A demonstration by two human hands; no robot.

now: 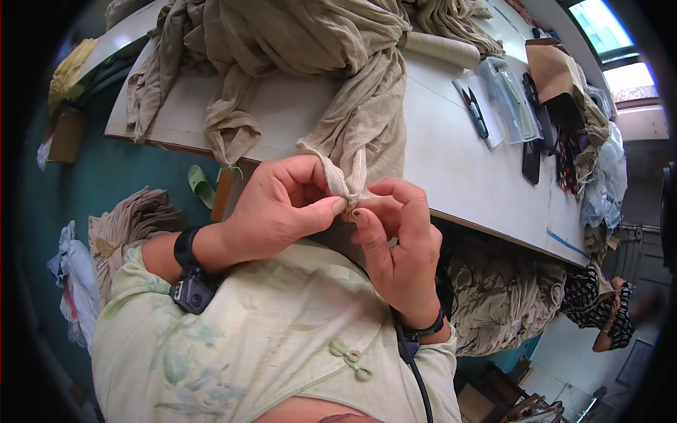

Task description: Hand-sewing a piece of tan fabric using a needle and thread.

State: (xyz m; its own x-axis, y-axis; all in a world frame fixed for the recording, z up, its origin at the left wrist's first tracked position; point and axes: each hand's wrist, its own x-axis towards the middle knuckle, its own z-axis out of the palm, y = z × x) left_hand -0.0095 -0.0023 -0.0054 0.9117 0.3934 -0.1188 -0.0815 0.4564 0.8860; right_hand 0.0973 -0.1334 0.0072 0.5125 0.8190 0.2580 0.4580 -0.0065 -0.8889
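Note:
A beige knit fabric (360,120) hangs over the table's near edge, and its paler ribbed band (333,173) comes down between my hands. My left hand (275,204) is closed, pinching this band between thumb and fingers. Facing it, my right hand (403,243) is closed too, its fingertips gripping the fabric at the lower end of the band. A thin thread-like strand shows between the fingertips. Whether a small tool is there as well, I cannot tell. The fabric runs up into a large heap (296,35) of the same cloth on the table.
On the white table (451,169) lie a fabric roll (443,51), thread snips (476,113), a clear plastic box (511,99) and a dark phone (531,162). A paper bag (557,70) stands behind. Bundled cloth (504,299) sits below right; a green slipper (201,186) lies left. Another person (599,307) is far right.

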